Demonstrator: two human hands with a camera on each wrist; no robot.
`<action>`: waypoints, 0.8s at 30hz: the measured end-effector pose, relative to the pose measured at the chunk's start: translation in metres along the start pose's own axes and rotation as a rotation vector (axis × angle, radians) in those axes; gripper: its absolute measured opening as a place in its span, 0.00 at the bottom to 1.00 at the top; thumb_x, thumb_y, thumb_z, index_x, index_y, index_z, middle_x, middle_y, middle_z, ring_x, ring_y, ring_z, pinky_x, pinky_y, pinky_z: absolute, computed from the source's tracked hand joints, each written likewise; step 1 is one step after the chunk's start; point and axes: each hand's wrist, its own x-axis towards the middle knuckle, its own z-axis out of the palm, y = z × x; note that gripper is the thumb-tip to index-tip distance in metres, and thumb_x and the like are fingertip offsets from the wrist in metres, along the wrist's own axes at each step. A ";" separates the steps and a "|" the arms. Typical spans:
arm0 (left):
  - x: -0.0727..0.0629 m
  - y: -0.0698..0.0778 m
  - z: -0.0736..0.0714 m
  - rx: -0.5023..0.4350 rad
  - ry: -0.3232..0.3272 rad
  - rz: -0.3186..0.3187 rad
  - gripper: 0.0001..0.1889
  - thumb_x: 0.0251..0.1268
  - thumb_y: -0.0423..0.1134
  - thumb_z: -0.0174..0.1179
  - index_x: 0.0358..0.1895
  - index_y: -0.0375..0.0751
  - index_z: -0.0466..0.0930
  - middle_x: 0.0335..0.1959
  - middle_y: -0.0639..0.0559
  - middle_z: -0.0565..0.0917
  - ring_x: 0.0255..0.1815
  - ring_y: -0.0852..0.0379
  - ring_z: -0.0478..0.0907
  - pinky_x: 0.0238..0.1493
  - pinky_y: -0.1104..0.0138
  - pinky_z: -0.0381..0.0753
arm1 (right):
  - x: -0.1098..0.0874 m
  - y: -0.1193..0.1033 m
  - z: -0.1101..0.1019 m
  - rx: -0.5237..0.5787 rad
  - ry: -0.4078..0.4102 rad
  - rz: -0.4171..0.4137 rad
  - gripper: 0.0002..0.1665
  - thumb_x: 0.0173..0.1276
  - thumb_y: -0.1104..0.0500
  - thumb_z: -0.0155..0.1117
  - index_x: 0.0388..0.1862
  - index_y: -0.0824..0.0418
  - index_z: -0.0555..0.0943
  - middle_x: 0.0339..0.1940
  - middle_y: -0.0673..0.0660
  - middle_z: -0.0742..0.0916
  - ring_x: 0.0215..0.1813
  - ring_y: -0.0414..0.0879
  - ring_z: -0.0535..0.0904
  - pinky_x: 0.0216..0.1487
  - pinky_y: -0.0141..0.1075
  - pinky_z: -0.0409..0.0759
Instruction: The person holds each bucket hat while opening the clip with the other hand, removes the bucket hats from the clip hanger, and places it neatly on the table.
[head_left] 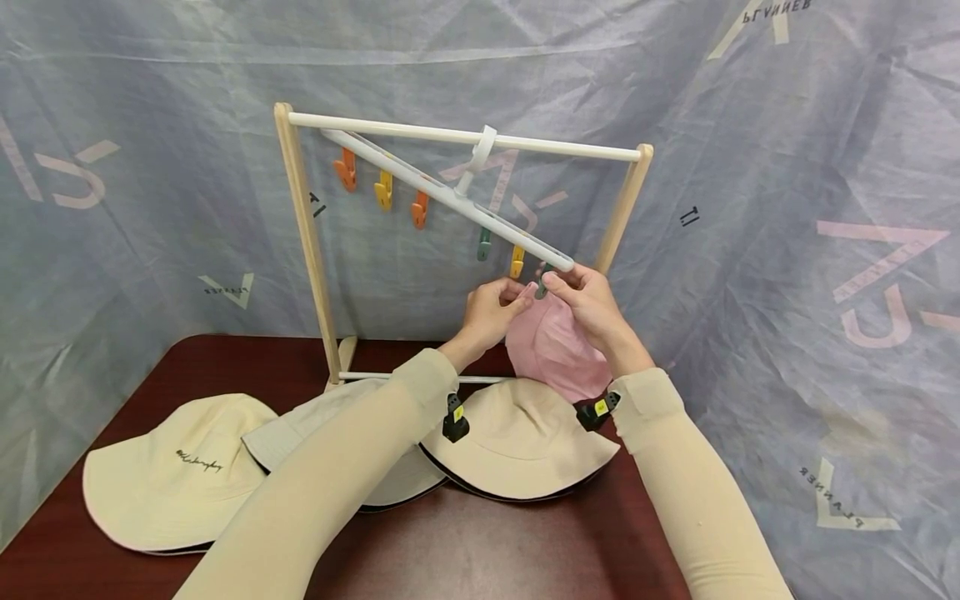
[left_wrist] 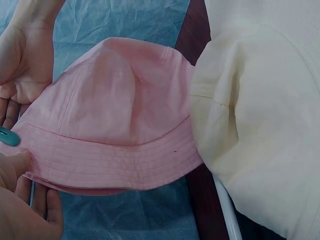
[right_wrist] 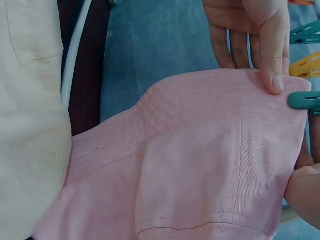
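Note:
A pink bucket hat (head_left: 555, 346) hangs by its brim at the right end of the white clip hanger (head_left: 420, 179). My left hand (head_left: 491, 312) pinches the brim between thumb and fingers, as the right wrist view shows closely. Right beside that thumb, a green clip (right_wrist: 303, 100) sits over the brim edge. My right hand (head_left: 592, 308) is at the hanger's end, its thumb on the green clip and its other fingers partly hidden behind. In the left wrist view, the pink crown (left_wrist: 100, 95) spreads out sideways from both hands.
A wooden rack (head_left: 303, 233) with a white top bar (head_left: 390, 127) carries the hanger's hook (head_left: 483, 150). More clips hang along it, including an orange clip (head_left: 346, 171) and a yellow clip (head_left: 517, 261). A cream hat (head_left: 180, 467), a grey hat (head_left: 300, 425) and a beige hat (head_left: 525, 437) lie on the table.

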 end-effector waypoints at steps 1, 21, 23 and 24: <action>0.000 0.000 0.000 -0.001 0.001 0.001 0.09 0.74 0.46 0.70 0.49 0.47 0.89 0.44 0.54 0.91 0.48 0.57 0.86 0.48 0.62 0.85 | 0.000 0.000 0.000 -0.002 0.003 -0.001 0.24 0.79 0.61 0.67 0.67 0.74 0.78 0.56 0.61 0.88 0.57 0.40 0.84 0.63 0.29 0.79; -0.001 0.001 0.000 0.008 0.006 0.002 0.12 0.74 0.50 0.70 0.48 0.46 0.90 0.44 0.53 0.92 0.48 0.56 0.86 0.47 0.63 0.84 | 0.000 -0.005 0.006 -0.025 0.060 0.022 0.25 0.79 0.60 0.67 0.66 0.76 0.78 0.44 0.45 0.90 0.51 0.39 0.85 0.54 0.29 0.83; -0.001 0.001 0.000 0.008 0.003 0.002 0.12 0.73 0.48 0.70 0.48 0.46 0.90 0.44 0.53 0.92 0.48 0.56 0.86 0.47 0.63 0.84 | 0.000 -0.005 0.006 -0.029 0.064 0.021 0.25 0.79 0.60 0.67 0.66 0.77 0.79 0.43 0.45 0.90 0.51 0.39 0.85 0.53 0.29 0.83; -0.001 0.001 0.000 0.010 0.003 0.001 0.11 0.73 0.48 0.70 0.48 0.46 0.90 0.44 0.53 0.92 0.48 0.57 0.86 0.47 0.63 0.84 | 0.000 -0.005 0.006 -0.031 0.067 0.022 0.25 0.79 0.60 0.67 0.66 0.77 0.78 0.43 0.44 0.90 0.50 0.39 0.85 0.53 0.28 0.83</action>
